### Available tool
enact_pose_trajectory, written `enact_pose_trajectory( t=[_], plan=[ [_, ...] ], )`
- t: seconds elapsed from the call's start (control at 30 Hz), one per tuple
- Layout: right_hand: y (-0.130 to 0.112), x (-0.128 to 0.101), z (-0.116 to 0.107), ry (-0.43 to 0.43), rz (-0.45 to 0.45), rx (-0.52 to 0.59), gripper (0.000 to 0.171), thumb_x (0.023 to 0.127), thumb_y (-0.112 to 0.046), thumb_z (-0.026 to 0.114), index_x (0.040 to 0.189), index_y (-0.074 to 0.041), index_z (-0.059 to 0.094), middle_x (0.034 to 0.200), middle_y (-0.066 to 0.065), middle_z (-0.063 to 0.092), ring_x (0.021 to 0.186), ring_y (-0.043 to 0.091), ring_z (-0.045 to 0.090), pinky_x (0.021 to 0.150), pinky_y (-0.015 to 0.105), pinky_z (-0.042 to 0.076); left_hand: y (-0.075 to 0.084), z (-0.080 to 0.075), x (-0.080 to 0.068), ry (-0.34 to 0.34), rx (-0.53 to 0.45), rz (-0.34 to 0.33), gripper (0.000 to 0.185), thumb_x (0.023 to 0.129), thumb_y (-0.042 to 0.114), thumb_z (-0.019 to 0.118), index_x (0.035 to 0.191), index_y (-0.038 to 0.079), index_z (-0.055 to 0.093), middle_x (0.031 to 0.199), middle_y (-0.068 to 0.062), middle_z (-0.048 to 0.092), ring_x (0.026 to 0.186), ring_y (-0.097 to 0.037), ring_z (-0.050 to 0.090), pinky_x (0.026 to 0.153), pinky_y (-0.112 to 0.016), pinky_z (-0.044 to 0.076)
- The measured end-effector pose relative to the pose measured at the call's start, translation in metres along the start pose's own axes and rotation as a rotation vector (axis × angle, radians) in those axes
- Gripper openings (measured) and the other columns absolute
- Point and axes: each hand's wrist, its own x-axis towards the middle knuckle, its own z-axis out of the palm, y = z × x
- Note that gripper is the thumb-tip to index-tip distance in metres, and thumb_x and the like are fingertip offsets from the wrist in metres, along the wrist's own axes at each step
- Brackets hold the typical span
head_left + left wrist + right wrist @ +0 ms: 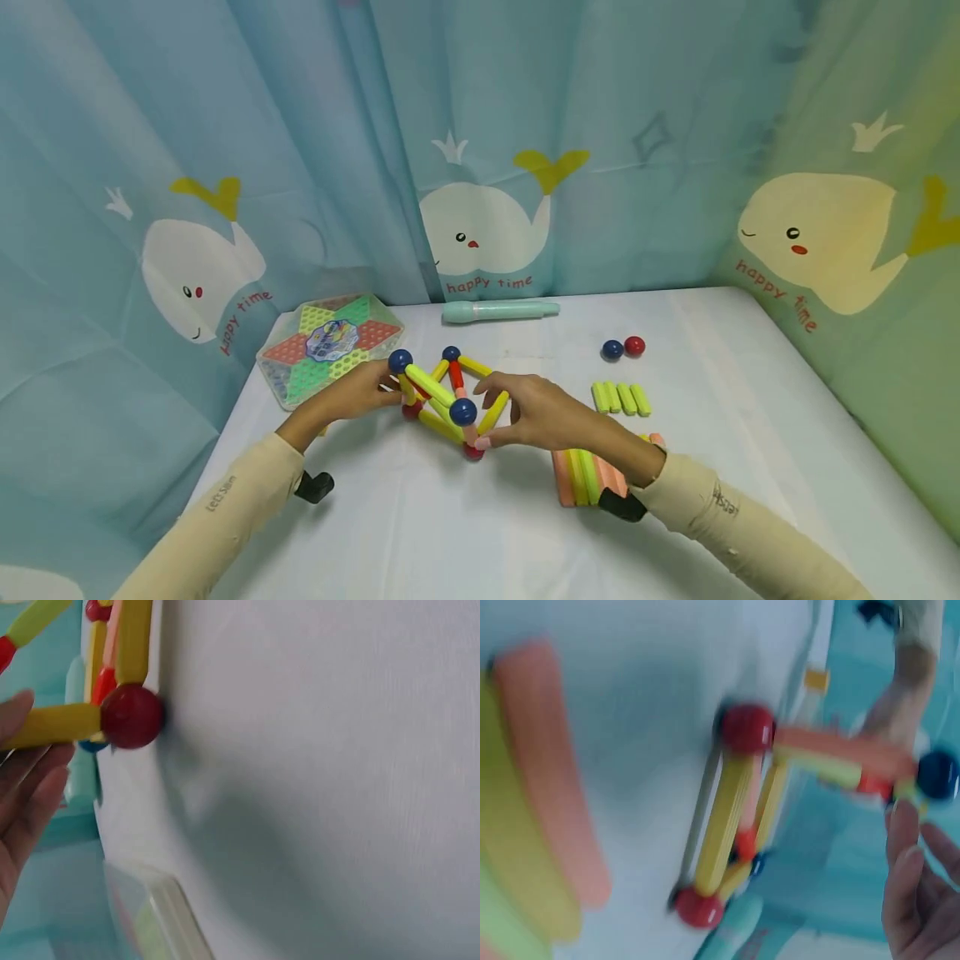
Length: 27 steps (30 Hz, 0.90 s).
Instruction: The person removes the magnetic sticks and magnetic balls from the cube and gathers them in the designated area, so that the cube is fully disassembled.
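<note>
A game box [330,346] sits far left on the surface [450,533]. The left hand [352,396] steadies the half-built frame [442,400], fingers curled on it; the right hand [540,412] pinches its near post. Spare sticks [621,398] and balls [624,347] lie unused at right.

A child's play corner, likely at home. Whale curtains [480,225] reading "happy time" hang behind the fingers, around a white worktop [465,533]. A board game [330,343] and toy sticks [621,398] lie beside them.
</note>
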Motion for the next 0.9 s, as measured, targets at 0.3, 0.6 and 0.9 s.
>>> enact_pose_trajectory(
  t=[0.3,0.6,0.9],
  plan=[
    [-0.01,0.003,0.016,0.102,-0.019,-0.033,0.046,0.089,-0.036,0.077,0.128,-0.017,0.065,0.103,-0.004,0.071,0.068,0.007,0.059,0.064,0.023,0.053,0.003,0.016,0.0,0.097,-0.004,-0.058,0.028,0.092,0.017,0.074,0.118,0.011,0.067,0.108,-0.004,0.074,0.1,-0.023,0.071,0.087,-0.038,0.058],
    [0.015,0.001,-0.011,0.07,-0.063,0.073,0.032,0.091,-0.019,0.075,0.121,-0.012,0.066,0.106,0.0,0.07,0.075,0.011,0.062,0.069,0.026,0.056,0.012,0.037,-0.01,0.145,0.0,-0.041,0.031,0.091,0.024,0.075,0.118,0.012,0.066,0.104,-0.002,0.074,0.094,-0.018,0.071,0.079,-0.032,0.059],
    [0.022,0.005,-0.018,0.062,-0.037,0.08,0.029,0.093,-0.01,0.066,0.121,-0.004,0.061,0.112,0.008,0.067,0.083,0.015,0.06,0.074,0.027,0.055,0.027,0.062,-0.014,0.193,0.07,0.014,0.039,0.088,0.026,0.079,0.122,0.013,0.065,0.1,0.003,0.074,0.087,-0.011,0.067,0.071,-0.021,0.054]
  ],
)
